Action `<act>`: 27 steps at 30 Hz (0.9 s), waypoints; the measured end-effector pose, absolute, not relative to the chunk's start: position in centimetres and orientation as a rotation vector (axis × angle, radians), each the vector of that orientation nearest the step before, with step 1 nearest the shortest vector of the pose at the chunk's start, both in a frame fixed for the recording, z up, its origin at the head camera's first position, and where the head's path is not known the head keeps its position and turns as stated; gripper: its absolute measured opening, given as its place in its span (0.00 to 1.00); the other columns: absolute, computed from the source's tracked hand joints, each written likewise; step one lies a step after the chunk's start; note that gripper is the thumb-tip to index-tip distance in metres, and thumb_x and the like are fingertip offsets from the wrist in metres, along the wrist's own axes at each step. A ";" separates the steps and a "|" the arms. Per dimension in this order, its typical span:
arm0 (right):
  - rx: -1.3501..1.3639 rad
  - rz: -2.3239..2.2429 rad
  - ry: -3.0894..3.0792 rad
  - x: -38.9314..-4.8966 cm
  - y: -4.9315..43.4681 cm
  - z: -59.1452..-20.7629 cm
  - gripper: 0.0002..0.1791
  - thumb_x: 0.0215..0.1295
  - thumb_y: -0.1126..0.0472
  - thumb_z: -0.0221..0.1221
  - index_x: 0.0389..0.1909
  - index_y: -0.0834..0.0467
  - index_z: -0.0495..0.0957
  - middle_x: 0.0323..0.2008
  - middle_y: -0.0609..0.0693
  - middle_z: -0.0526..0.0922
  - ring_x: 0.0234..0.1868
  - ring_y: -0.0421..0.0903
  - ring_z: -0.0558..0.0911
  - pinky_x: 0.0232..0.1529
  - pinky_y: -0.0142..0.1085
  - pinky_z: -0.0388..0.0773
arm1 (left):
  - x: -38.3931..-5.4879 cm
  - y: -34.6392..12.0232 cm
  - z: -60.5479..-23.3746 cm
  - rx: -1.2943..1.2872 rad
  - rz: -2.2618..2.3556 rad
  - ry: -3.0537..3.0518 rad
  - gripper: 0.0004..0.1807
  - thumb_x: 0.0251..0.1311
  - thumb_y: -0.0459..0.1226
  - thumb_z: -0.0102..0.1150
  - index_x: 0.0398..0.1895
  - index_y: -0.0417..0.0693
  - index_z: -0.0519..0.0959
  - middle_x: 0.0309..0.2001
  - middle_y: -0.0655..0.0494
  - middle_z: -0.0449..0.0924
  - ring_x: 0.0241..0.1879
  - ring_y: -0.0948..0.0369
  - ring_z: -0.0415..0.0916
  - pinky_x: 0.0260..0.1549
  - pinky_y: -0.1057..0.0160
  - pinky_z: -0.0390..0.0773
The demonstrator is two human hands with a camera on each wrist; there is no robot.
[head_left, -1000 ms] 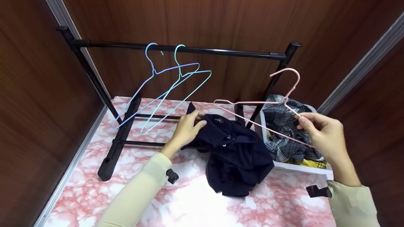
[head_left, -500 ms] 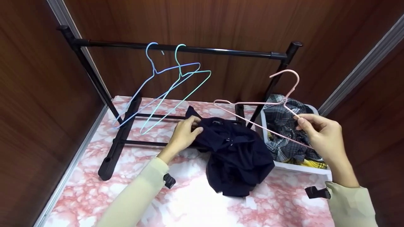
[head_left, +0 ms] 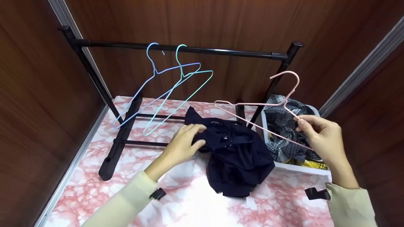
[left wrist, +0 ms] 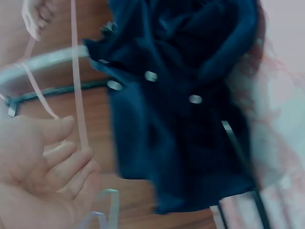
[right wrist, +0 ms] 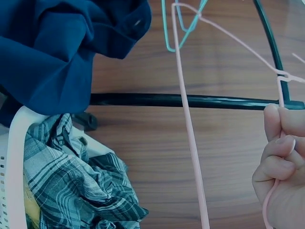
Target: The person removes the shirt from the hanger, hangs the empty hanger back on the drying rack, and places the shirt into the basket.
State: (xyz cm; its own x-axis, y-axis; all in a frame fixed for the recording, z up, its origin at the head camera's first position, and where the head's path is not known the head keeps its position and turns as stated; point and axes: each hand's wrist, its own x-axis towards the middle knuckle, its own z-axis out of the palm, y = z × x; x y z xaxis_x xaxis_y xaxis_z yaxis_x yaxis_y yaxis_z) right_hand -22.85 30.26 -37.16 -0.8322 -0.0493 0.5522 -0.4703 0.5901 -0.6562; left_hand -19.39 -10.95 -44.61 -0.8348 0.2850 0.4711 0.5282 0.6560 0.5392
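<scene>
A dark navy shirt [head_left: 243,154] with light buttons lies crumpled over the rack's low bars and the floor. My left hand [head_left: 181,145] is just above its collar side, fingers loosely bent and thumb apart. In the left wrist view, a gap shows between that hand [left wrist: 52,171] and the shirt [left wrist: 176,129]. My right hand [head_left: 325,135] pinches a pink wire hanger [head_left: 252,104] by one shoulder near the neck, holding it up to the right of the shirt. In the right wrist view, fingers curl round the wire of the hanger [right wrist: 187,114].
A black garment rack [head_left: 217,50] stands behind, with a blue hanger [head_left: 178,66] and a green hanger [head_left: 197,91] on its top bar. At right, a white basket [head_left: 303,170] holds plaid clothes [head_left: 281,116] with some yellow cloth [head_left: 312,164]. Wooden walls enclose the space.
My left hand has let go of the shirt's collar area and drawn back toward me. The collar lies flatter, showing its inner label. The right hand and pink hanger have barely moved.
</scene>
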 end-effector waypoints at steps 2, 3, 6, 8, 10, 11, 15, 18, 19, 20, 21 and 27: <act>0.415 1.164 -2.338 -22.8 30.3 -37.1 0.07 0.73 0.65 0.67 0.45 0.62 0.91 0.26 0.41 0.87 0.30 0.37 0.83 0.30 0.24 0.71 | -18.3 -11.2 -43.2 -0.734 -0.941 -2.505 0.20 0.69 0.36 0.69 0.62 0.43 0.80 0.55 0.48 0.85 0.56 0.47 0.79 0.60 0.47 0.77; 0.417 1.165 -2.337 -22.8 30.3 -37.1 0.07 0.73 0.65 0.66 0.45 0.62 0.91 0.26 0.42 0.87 0.30 0.36 0.83 0.30 0.24 0.71 | -17.9 -11.4 -42.5 -0.764 -0.923 -2.494 0.20 0.69 0.36 0.68 0.62 0.44 0.81 0.55 0.49 0.85 0.55 0.48 0.79 0.60 0.48 0.77; 0.425 1.161 -2.344 -22.7 30.2 -37.0 0.07 0.73 0.65 0.66 0.46 0.62 0.91 0.26 0.43 0.87 0.31 0.36 0.83 0.31 0.24 0.71 | -17.0 -12.5 -39.8 -0.798 -0.888 -2.460 0.19 0.70 0.37 0.67 0.63 0.44 0.81 0.58 0.50 0.85 0.58 0.48 0.79 0.62 0.48 0.77; 0.435 1.158 -2.355 -22.6 30.2 -36.9 0.07 0.73 0.65 0.66 0.46 0.62 0.90 0.26 0.43 0.87 0.31 0.36 0.82 0.31 0.24 0.71 | -16.9 -13.5 -38.0 -0.793 -0.874 -2.430 0.20 0.70 0.37 0.68 0.63 0.44 0.81 0.59 0.49 0.85 0.59 0.48 0.79 0.63 0.47 0.76; 0.447 1.153 -2.379 -22.5 30.0 -36.8 0.07 0.74 0.64 0.66 0.45 0.62 0.90 0.26 0.42 0.86 0.29 0.36 0.80 0.30 0.25 0.71 | -17.0 -14.9 -36.2 -0.788 -0.861 -2.389 0.20 0.70 0.35 0.68 0.63 0.41 0.81 0.59 0.48 0.85 0.60 0.48 0.79 0.66 0.47 0.74; 0.452 1.157 -2.393 -22.5 30.0 -36.7 0.07 0.74 0.64 0.65 0.45 0.61 0.90 0.25 0.42 0.86 0.27 0.36 0.79 0.28 0.26 0.70 | -17.1 -15.6 -35.3 -0.778 -0.849 -2.370 0.20 0.69 0.35 0.68 0.63 0.41 0.82 0.59 0.47 0.85 0.60 0.48 0.80 0.66 0.47 0.73; 0.459 1.177 -2.446 -22.3 29.9 -36.5 0.07 0.76 0.63 0.64 0.46 0.61 0.88 0.25 0.40 0.85 0.22 0.36 0.73 0.23 0.27 0.69 | -18.1 -18.7 -32.3 -0.691 -0.796 -2.329 0.20 0.70 0.34 0.68 0.63 0.39 0.82 0.58 0.46 0.86 0.59 0.48 0.80 0.66 0.47 0.71; 0.460 1.201 -2.463 -22.2 29.9 -36.2 0.08 0.77 0.63 0.62 0.47 0.62 0.88 0.26 0.39 0.84 0.21 0.36 0.72 0.22 0.27 0.68 | -19.3 -20.9 -30.4 -0.586 -0.770 -2.323 0.19 0.70 0.34 0.67 0.63 0.41 0.82 0.57 0.46 0.87 0.57 0.47 0.80 0.62 0.47 0.72; 0.461 1.213 -2.462 -22.2 29.9 -36.2 0.08 0.77 0.64 0.62 0.48 0.62 0.87 0.26 0.39 0.84 0.21 0.36 0.72 0.22 0.27 0.68 | -19.7 -21.6 -29.9 -0.548 -0.766 -2.324 0.19 0.71 0.35 0.66 0.63 0.42 0.82 0.56 0.46 0.86 0.56 0.47 0.79 0.62 0.46 0.72; 0.465 1.226 -2.460 -22.2 29.8 -36.1 0.08 0.77 0.64 0.62 0.48 0.63 0.87 0.27 0.39 0.84 0.21 0.37 0.72 0.22 0.27 0.68 | -20.2 -22.3 -29.3 -0.513 -0.758 -2.324 0.19 0.71 0.35 0.66 0.63 0.44 0.82 0.56 0.46 0.86 0.56 0.47 0.78 0.60 0.46 0.71; 0.471 1.239 -2.457 -22.2 29.8 -36.0 0.08 0.78 0.64 0.61 0.48 0.63 0.87 0.27 0.40 0.84 0.21 0.37 0.72 0.23 0.27 0.68 | -20.6 -22.9 -28.8 -0.479 -0.750 -2.326 0.19 0.72 0.36 0.65 0.63 0.45 0.82 0.57 0.45 0.85 0.56 0.46 0.77 0.61 0.45 0.71; 0.515 1.320 -2.448 -22.1 28.8 -35.8 0.10 0.79 0.66 0.58 0.51 0.66 0.85 0.28 0.42 0.84 0.23 0.37 0.73 0.25 0.27 0.71 | -23.2 -25.9 -26.9 -0.356 -0.680 -2.327 0.20 0.73 0.39 0.63 0.65 0.46 0.81 0.61 0.44 0.82 0.62 0.43 0.72 0.66 0.43 0.65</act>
State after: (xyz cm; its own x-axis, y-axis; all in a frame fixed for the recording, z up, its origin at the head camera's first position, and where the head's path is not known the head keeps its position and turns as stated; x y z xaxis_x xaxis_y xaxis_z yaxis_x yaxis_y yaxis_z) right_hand -22.06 28.82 -35.85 -0.8866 -0.1640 0.4325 -0.4515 0.5103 -0.7319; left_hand -23.17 -25.94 -26.86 -0.7332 0.0672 0.6767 0.4208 0.8265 0.3739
